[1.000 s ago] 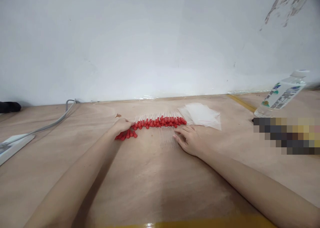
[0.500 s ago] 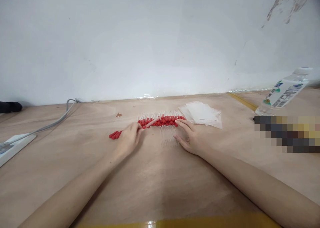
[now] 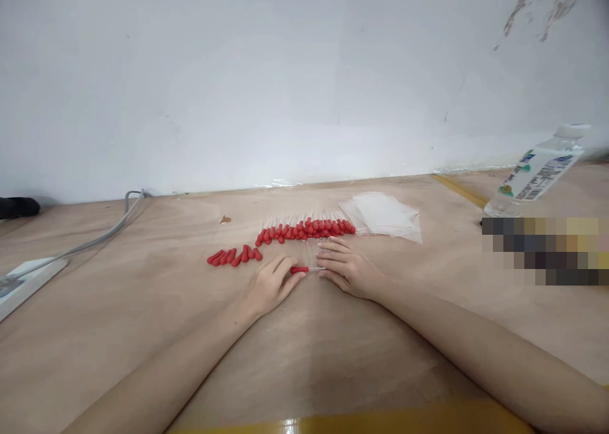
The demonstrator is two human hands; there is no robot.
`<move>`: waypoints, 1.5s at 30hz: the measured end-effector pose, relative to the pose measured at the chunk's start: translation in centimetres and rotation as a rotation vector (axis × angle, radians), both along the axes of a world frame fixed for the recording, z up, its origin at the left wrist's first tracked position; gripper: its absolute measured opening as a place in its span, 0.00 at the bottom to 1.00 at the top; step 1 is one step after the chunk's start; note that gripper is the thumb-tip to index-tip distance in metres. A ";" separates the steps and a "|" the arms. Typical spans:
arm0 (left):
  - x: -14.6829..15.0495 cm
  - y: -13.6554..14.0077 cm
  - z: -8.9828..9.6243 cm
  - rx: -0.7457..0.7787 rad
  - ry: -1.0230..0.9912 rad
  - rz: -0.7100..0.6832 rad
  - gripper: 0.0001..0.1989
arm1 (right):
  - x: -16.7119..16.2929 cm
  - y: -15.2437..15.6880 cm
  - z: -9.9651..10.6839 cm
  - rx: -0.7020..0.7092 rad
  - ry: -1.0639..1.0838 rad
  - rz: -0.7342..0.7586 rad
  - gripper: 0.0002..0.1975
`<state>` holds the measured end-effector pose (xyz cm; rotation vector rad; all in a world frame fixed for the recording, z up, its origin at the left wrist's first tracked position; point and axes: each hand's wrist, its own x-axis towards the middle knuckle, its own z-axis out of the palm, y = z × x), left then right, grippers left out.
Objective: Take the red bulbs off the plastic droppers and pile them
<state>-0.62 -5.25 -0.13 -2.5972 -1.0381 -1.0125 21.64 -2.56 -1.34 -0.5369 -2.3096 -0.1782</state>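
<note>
"One red bulb (image 3: 299, 269) in the grip of the left hand (image 3: 271, 285)?"
"Pinched, yes, its clear stem (image 3: 314, 269) reaching the right hand (image 3: 351, 269); whether that grip is closed, I can't tell."
"Beyond?"
"More red bulbs (image 3: 325, 230) on the worktop (image 3: 304, 345), white sheets (image 3: 384, 214) beside them."

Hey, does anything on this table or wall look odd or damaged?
Yes. At the upper right, the wall has a streaky brown patch, breaking its mostly pale surface; stain or peeling, I can't tell. Also, a small brown scrap lies alone on the table, beyond the shorter row of red pieces.
</note>
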 end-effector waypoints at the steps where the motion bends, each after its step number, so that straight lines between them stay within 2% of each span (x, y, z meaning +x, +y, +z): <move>1: 0.1 0.1 0.0 0.003 0.006 -0.007 0.11 | -0.1 0.0 0.0 0.006 0.008 0.010 0.10; 3: 0.3 0.5 0.1 0.015 0.026 -0.044 0.15 | -0.2 0.0 -0.1 0.017 0.018 0.021 0.10; 7: 0.6 1.1 -0.1 0.006 -0.001 -0.122 0.10 | -0.2 0.0 -0.2 0.010 0.016 0.009 0.11; 11: 0.8 1.2 -0.4 0.002 -0.040 -0.161 0.11 | -0.5 0.0 -0.3 -0.013 0.021 -0.010 0.14; 18: 0.8 1.0 -0.8 0.018 -0.037 -0.156 0.13 | -0.9 0.0 -0.8 -0.062 0.043 0.025 0.13; 23: 0.9 0.7 -0.6 0.025 -0.004 -0.182 0.11 | -0.9 -0.5 -0.3 -0.050 0.034 0.061 0.12; 30: 0.7 0.1 -0.1 -0.088 0.019 -0.212 0.10 | -0.6 -1.1 0.2 -0.016 -0.028 0.077 0.10; 35: 0.4 0.0 -0.1 -0.139 0.016 -0.224 0.11 | -0.4 -1.2 0.4 0.059 -0.058 0.064 0.10; 39: 0.3 -0.2 -0.2 -0.130 0.010 -0.235 0.10 | -0.3 -1.4 0.3 0.134 -0.015 0.078 0.08; 42: 0.0 -0.3 -0.2 -0.105 0.012 -0.236 0.09 | 0.2 -1.4 0.4 0.131 -0.003 0.104 0.08; 45: -0.9 -0.4 0.0 -0.067 -0.008 -0.174 0.08 | 1.3 -1.0 0.8 0.100 0.032 0.018 0.09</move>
